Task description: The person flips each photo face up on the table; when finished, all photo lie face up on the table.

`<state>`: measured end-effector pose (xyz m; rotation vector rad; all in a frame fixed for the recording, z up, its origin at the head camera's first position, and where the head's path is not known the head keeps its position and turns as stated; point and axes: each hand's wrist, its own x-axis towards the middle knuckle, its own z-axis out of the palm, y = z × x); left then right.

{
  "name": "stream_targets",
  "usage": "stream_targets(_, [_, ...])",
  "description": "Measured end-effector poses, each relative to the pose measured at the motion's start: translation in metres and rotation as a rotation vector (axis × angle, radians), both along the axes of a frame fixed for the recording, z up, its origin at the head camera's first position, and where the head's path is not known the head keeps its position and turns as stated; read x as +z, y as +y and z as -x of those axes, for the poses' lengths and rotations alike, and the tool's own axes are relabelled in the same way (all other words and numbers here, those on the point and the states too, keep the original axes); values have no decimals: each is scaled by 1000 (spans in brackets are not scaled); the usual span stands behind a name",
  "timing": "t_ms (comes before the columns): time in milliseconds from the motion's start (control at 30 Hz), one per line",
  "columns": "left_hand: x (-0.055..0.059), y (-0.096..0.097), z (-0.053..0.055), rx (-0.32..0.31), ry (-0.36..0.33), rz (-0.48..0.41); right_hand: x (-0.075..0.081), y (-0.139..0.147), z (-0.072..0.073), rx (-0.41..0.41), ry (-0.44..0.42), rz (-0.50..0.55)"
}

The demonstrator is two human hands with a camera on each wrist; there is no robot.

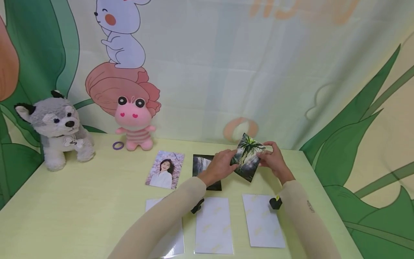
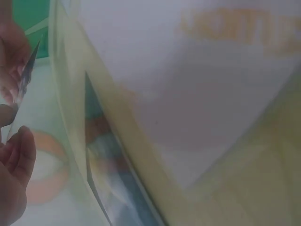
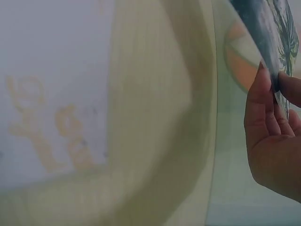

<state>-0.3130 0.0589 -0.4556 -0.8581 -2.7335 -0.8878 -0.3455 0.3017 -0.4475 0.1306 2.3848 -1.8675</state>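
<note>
1. The middle white sheet (image 1: 214, 226), marked with faint yellow print, lies flat on the desk (image 1: 81, 201) and serves as the landmark here.
2. The plant photo (image 1: 248, 154), a dark print with a green, spiky-leaved plant, is held tilted beyond the middle white sheet and to its right; both wrist views show it raised off the desk.
3. The left hand (image 1: 221, 163) reaches beyond the middle white sheet; its grip pinches the plant photo at the left edge, thumb on the picture side.
4. The right hand (image 1: 274, 160) is farther to the right of the middle white sheet; its grip pinches the right edge between thumb and fingers.
5. The dark photo (image 1: 200, 163) lies just beyond the middle white sheet, partly hidden by the left hand and sleeve.
6. The portrait photo (image 1: 165, 171) lies flat, beyond the middle white sheet and to its left.
7. Just left of the middle white sheet is the left white sheet (image 1: 174, 241), partly under the sleeve; near its right side is the right white sheet (image 1: 263, 221).
8. Well beyond the middle white sheet, to the left, are the pink plush toy (image 1: 136, 124), the purple ring (image 1: 118, 149) and the plush dog (image 1: 61, 131).
</note>
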Motion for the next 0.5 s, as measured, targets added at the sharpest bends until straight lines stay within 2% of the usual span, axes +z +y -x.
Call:
stream_targets(133, [-3,3,0,-19,-28,114,2,2,5,28,15,-93])
stream_targets(267, [-6,11,-1,-15,-77,189,2,4,10,58,20,-216])
stream_targets(500, [-12,24,-6,40,-153,219,-1,3,14,111,21,-425])
